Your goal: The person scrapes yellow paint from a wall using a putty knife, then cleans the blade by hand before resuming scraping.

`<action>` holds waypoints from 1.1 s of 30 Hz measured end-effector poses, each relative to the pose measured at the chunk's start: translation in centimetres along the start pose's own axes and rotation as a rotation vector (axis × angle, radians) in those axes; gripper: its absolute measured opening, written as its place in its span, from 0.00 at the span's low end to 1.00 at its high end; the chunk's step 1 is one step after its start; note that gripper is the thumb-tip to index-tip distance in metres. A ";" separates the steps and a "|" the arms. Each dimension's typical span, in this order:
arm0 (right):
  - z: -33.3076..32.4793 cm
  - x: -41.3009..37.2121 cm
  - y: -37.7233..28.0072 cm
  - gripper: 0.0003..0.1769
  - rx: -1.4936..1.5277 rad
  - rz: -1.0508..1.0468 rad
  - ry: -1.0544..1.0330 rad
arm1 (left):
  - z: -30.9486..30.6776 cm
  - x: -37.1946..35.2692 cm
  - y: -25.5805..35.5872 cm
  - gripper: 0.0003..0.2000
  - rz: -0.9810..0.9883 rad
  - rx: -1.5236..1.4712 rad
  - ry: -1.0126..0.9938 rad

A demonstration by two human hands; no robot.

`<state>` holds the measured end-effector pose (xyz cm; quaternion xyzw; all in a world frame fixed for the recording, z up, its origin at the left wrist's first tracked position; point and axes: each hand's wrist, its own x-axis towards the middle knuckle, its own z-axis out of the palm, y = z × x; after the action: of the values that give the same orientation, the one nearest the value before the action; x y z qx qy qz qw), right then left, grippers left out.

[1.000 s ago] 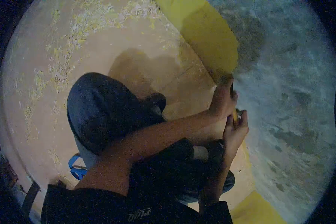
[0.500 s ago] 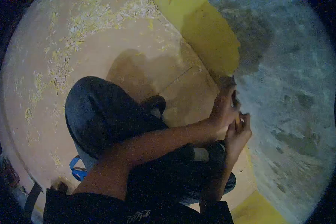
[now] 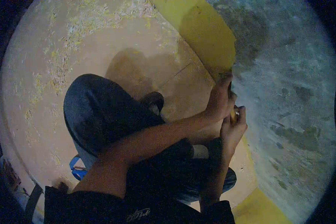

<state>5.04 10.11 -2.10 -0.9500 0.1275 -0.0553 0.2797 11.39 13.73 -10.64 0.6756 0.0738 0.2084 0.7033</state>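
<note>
Both hands are close together at the lower edge of a yellow painted band, against a grey, worn wall surface. My left hand is closed, its fingers wrapped round what looks like a scraper; a dark part lies by its knuckles at the paint edge. Just below, my right hand grips the yellowish handle of this scraper between thumb and fingers. Most of the tool is hidden by the hands, and its blade cannot be made out clearly.
Yellow and white paint flakes litter the pale floor. My bent knee in dark trousers stands left of the hands. A blue object lies beside my leg. More yellow paint shows at the lower right.
Both hands have shifted slightly up and to the left in view, still closed together on the tool. The whole view has also moved a little.
</note>
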 end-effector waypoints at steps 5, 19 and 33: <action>-0.9 -0.7 -0.3 0.07 -0.077 -0.056 0.022 | 1.1 -0.7 -1.3 0.29 -0.312 -0.311 -0.246; -1.2 0.2 0.2 0.09 -0.058 -0.075 -0.014 | 1.1 -0.9 -1.1 0.26 -0.458 -0.477 -0.205; 0.8 0.4 1.0 0.12 -0.094 -0.083 -0.038 | 0.2 1.0 -2.9 0.28 -0.124 0.033 -0.224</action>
<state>5.37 9.61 -3.31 -0.9674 0.0850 -0.0427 0.2345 12.92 13.89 -13.29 0.7003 0.0400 0.0864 0.7074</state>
